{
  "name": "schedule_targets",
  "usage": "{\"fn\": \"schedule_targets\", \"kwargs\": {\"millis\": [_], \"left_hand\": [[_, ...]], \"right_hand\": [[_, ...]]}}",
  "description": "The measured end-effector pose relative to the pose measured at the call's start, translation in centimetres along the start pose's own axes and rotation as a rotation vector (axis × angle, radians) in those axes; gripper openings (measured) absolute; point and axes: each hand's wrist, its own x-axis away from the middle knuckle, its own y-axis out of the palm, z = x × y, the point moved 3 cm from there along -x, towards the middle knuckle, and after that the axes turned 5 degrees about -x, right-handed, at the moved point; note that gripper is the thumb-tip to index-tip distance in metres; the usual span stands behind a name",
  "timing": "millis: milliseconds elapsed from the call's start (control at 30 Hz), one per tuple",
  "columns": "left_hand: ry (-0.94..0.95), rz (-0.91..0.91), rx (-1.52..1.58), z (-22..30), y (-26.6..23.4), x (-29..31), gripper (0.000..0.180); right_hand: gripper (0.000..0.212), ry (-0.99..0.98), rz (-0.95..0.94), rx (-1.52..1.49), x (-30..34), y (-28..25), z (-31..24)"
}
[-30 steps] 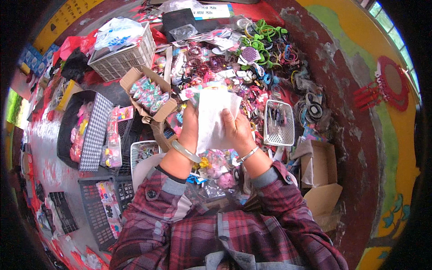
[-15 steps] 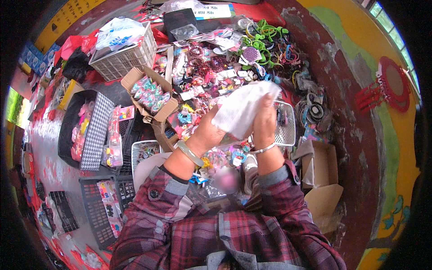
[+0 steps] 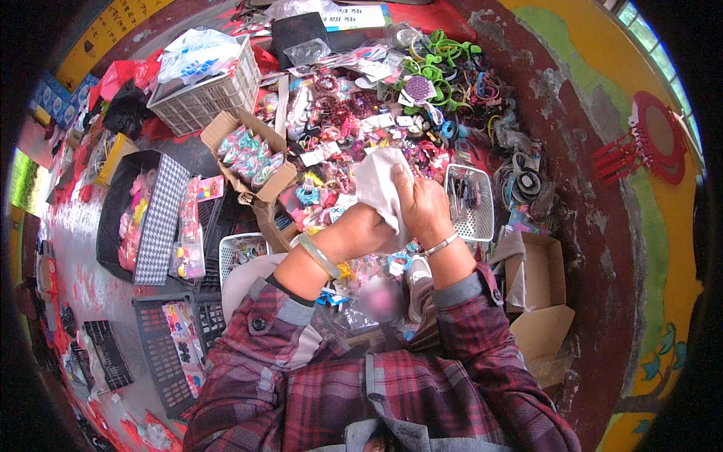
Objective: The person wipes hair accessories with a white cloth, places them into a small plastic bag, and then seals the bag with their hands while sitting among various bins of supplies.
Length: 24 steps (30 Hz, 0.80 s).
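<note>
A white cloth or tissue (image 3: 378, 178) is bunched up between my two hands, in front of a spread of small hair accessories. My left hand (image 3: 367, 228), with a pale bangle at the wrist, is closed on its lower part. My right hand (image 3: 423, 207), wearing a silver bangle, grips its right side with the thumb pointing up along it. The fingertips of both hands are partly hidden behind the cloth and each other. Below the hands lie small colourful packets (image 3: 361, 270).
A white basket (image 3: 473, 230) stands right of my hands, an open cardboard box (image 3: 544, 279) beyond it. Left are a carton of packets (image 3: 285, 179), a white crate (image 3: 203, 105), a checked bin (image 3: 162, 226) and a black crate (image 3: 162, 361). Green headbands (image 3: 444, 64) lie at the far right.
My hands have drawn together and the cloth, spread wide before, is now bunched and narrower. The right hand has moved left and down, uncovering more of the white basket.
</note>
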Motion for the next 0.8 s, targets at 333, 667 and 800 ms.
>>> {"fn": "schedule_targets", "kwargs": {"millis": [333,667,800], "left_hand": [[0.287,-0.164,-0.375,2.0,-0.5,0.0,0.033],[0.176,-0.027,-0.298,3.3,-2.0,0.8,0.036],[-0.071,0.108,0.434,1.4,-3.7,0.4,0.032]], "right_hand": [[0.048,0.491,-0.498,-0.817,-0.1,2.4,4.7],[0.036,0.586,-0.576,-0.824,-0.5,2.0,5.9],[0.045,0.779,0.052,-1.438,-1.4,0.3,7.9]]}}
